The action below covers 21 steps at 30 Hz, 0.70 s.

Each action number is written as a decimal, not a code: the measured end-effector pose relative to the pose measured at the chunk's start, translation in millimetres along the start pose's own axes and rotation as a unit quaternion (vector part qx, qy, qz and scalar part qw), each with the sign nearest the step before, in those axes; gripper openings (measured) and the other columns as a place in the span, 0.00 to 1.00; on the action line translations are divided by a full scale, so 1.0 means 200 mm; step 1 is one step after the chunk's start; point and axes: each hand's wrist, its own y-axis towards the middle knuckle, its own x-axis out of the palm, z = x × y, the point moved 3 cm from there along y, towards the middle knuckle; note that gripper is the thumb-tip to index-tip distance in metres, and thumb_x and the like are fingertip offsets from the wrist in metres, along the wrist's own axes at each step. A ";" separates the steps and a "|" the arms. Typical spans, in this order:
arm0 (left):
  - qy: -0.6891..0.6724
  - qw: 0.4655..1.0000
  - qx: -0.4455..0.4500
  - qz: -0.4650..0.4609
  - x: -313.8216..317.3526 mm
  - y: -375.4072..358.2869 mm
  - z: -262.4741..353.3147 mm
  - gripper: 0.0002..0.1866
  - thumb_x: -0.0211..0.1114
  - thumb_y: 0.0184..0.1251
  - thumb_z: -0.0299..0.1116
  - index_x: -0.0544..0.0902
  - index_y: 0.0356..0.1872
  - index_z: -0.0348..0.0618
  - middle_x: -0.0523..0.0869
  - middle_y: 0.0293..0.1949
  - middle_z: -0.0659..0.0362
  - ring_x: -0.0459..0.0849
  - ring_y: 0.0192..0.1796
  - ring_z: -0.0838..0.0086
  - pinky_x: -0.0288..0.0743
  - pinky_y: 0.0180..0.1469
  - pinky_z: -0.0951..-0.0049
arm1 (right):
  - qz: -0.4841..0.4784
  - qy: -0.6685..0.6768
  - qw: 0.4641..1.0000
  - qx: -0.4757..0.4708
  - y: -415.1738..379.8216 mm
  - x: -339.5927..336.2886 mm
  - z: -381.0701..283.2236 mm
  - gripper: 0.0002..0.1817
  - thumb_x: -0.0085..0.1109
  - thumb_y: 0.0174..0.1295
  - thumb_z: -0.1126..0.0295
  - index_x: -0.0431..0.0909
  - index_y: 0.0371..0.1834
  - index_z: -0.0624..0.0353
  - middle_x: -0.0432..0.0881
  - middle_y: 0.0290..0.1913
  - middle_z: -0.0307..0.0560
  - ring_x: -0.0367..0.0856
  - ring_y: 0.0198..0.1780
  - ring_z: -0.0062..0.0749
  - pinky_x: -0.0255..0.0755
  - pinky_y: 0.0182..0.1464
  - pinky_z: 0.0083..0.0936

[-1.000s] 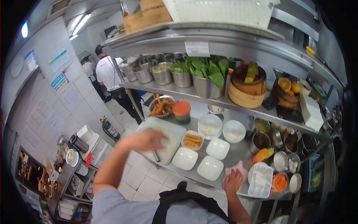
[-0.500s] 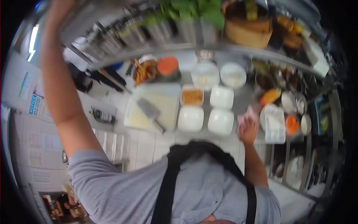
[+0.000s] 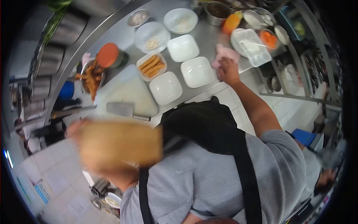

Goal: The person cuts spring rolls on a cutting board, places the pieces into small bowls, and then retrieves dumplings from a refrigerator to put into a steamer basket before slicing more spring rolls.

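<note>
My left hand (image 3: 75, 130) is wrapped around a tan, box-like block (image 3: 121, 143), smeared by motion, held in front of my chest at the left. Just beyond it, a cleaver (image 3: 120, 108) lies on the white cutting board (image 3: 145, 98). My right hand (image 3: 228, 71) rests with bent fingers on a crumpled pink cloth (image 3: 226, 56) at the counter's front edge. Between the hands stand three square white bowls, the closest to my right hand being one bowl (image 3: 197, 72). A smaller white dish (image 3: 141, 61) holds several golden fried rolls (image 3: 151, 66).
Round white bowls (image 3: 181, 20) with a little food stand behind. An orange-lidded jar (image 3: 108, 55) and a bowl of brown fried pieces (image 3: 89, 80) are at the left. A clear plastic container (image 3: 255, 48) and an orange-yellow bottle (image 3: 232, 22) sit at the right. A metal shelf (image 3: 76, 56) runs along the left.
My left hand has come down from high overhead, now with the tan block in it. My right hand stays on the pink cloth. The view has turned and tilted.
</note>
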 end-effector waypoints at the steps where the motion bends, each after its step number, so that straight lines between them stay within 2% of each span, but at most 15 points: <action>1: -0.229 0.952 0.055 -0.194 0.25 0.04 0.05 0.30 0.67 0.82 0.46 0.78 0.76 0.38 0.84 0.67 0.54 0.84 0.69 0.64 0.77 0.72 0.64 | -0.036 0.023 0.999 -0.009 -0.03 -0.04 0.00 0.22 0.71 0.63 0.66 0.88 0.63 0.49 0.85 0.68 0.48 0.80 0.72 0.54 0.72 0.71 0.56; 2: -0.421 0.816 0.015 -0.395 0.49 0.05 0.09 0.28 0.63 0.86 0.40 0.73 0.79 0.40 0.79 0.68 0.58 0.80 0.70 0.68 0.74 0.71 0.67 | -0.045 0.060 0.996 -0.039 -0.05 -0.05 0.01 0.22 0.72 0.60 0.68 0.89 0.60 0.48 0.86 0.68 0.46 0.80 0.72 0.53 0.72 0.72 0.54; 4: -0.422 0.785 -0.068 -0.448 1.03 -0.09 0.28 0.32 0.58 0.92 0.55 0.67 0.82 0.45 0.81 0.65 0.54 0.81 0.61 0.70 0.77 0.66 0.67 | -0.096 0.086 0.987 -0.091 -0.06 -0.10 0.01 0.20 0.71 0.59 0.71 0.90 0.57 0.49 0.86 0.68 0.46 0.80 0.72 0.51 0.72 0.74 0.51; 5: -0.421 0.762 -0.150 -0.469 1.24 -0.15 0.38 0.34 0.62 0.90 0.57 0.69 0.80 0.43 0.83 0.64 0.50 0.83 0.61 0.67 0.78 0.65 0.65 | -0.126 0.099 0.981 -0.109 -0.05 -0.13 -0.01 0.21 0.70 0.58 0.74 0.91 0.56 0.50 0.87 0.67 0.46 0.80 0.73 0.51 0.72 0.75 0.50; 7: -0.370 0.819 -0.062 -0.435 1.67 -0.21 0.58 0.35 0.64 0.87 0.61 0.73 0.75 0.39 0.84 0.64 0.39 0.87 0.63 0.55 0.82 0.64 0.55 | -0.188 0.162 0.959 -0.140 -0.02 -0.13 -0.04 0.25 0.67 0.54 0.82 0.91 0.56 0.51 0.87 0.67 0.46 0.80 0.74 0.51 0.71 0.78 0.49; 8: -0.355 0.798 -0.118 -0.471 1.74 -0.20 0.75 0.34 0.64 0.87 0.60 0.75 0.72 0.38 0.84 0.61 0.38 0.89 0.62 0.53 0.83 0.64 0.52 | -0.206 0.171 0.950 -0.159 -0.02 -0.10 -0.02 0.27 0.68 0.53 0.83 0.90 0.58 0.50 0.87 0.69 0.46 0.79 0.76 0.50 0.70 0.80 0.49; 9: -0.338 0.800 -0.139 -0.475 1.85 -0.20 0.88 0.32 0.63 0.87 0.59 0.77 0.69 0.38 0.83 0.60 0.37 0.91 0.59 0.45 0.83 0.63 0.47 | -0.219 0.189 0.941 -0.173 -0.01 -0.11 -0.01 0.27 0.69 0.54 0.82 0.90 0.60 0.50 0.86 0.70 0.46 0.78 0.77 0.49 0.69 0.80 0.49; 10: -0.341 0.798 -0.132 -0.479 2.03 -0.20 0.95 0.32 0.63 0.87 0.59 0.77 0.69 0.38 0.83 0.60 0.37 0.91 0.59 0.45 0.83 0.63 0.47 | -0.231 0.208 0.932 -0.186 0.01 -0.14 0.00 0.28 0.70 0.55 0.81 0.89 0.61 0.50 0.85 0.71 0.46 0.77 0.78 0.49 0.68 0.81 0.49; 12: -0.243 0.888 0.057 -0.386 2.41 -0.20 1.02 0.31 0.63 0.86 0.59 0.82 0.65 0.37 0.86 0.61 0.35 0.91 0.55 0.38 0.83 0.61 0.44 | -0.213 0.157 0.939 -0.219 0.00 -0.32 -0.01 0.27 0.71 0.56 0.79 0.89 0.62 0.51 0.87 0.70 0.45 0.78 0.79 0.48 0.70 0.80 0.49; 13: -0.212 0.888 0.073 -0.402 2.50 -0.17 1.08 0.31 0.62 0.86 0.59 0.84 0.63 0.38 0.88 0.59 0.36 0.91 0.56 0.38 0.82 0.62 0.44 | -0.182 0.156 0.945 -0.224 0.00 -0.43 0.01 0.22 0.71 0.57 0.77 0.89 0.57 0.54 0.89 0.65 0.46 0.84 0.72 0.50 0.75 0.74 0.49; 14: -0.179 0.887 0.090 -0.417 2.58 -0.15 1.13 0.30 0.62 0.85 0.60 0.86 0.61 0.38 0.90 0.58 0.37 0.90 0.57 0.37 0.82 0.62 0.43 | -0.181 0.158 0.947 -0.216 0.01 -0.52 0.08 0.22 0.71 0.57 0.77 0.89 0.57 0.54 0.89 0.65 0.46 0.84 0.72 0.50 0.75 0.74 0.49; 16: -0.107 0.878 0.140 -0.446 2.70 -0.12 1.20 0.29 0.63 0.85 0.59 0.90 0.55 0.38 0.94 0.53 0.39 0.91 0.59 0.41 0.82 0.62 0.45 | -0.189 0.215 0.951 -0.117 0.04 -0.71 0.27 0.16 0.70 0.60 0.76 0.89 0.53 0.56 0.91 0.58 0.48 0.88 0.62 0.54 0.80 0.66 0.49; 17: -0.078 0.863 0.149 -0.477 2.76 -0.10 1.21 0.28 0.65 0.84 0.58 0.91 0.53 0.38 0.94 0.54 0.39 0.91 0.59 0.41 0.82 0.62 0.45 | -0.127 0.210 0.963 -0.114 0.09 -0.82 0.38 0.14 0.69 0.61 0.76 0.88 0.51 0.59 0.90 0.53 0.51 0.88 0.56 0.57 0.81 0.60 0.50; 19: -0.041 0.846 0.159 -0.508 2.79 -0.11 1.29 0.27 0.66 0.83 0.56 0.92 0.50 0.38 0.93 0.55 0.39 0.91 0.59 0.42 0.82 0.62 0.45 | -0.028 0.110 0.992 -0.056 0.18 -0.93 0.68 0.15 0.67 0.62 0.77 0.88 0.53 0.60 0.90 0.54 0.53 0.88 0.58 0.56 0.81 0.62 0.50; 21: 0.081 0.868 0.178 -0.457 2.67 -0.12 1.45 0.20 0.70 0.80 0.50 0.93 0.46 0.39 0.93 0.51 0.40 0.91 0.57 0.42 0.83 0.60 0.46 | 0.012 0.004 0.999 -0.029 0.32 -0.99 0.91 0.20 0.65 0.60 0.78 0.89 0.57 0.57 0.89 0.57 0.49 0.85 0.62 0.52 0.78 0.64 0.46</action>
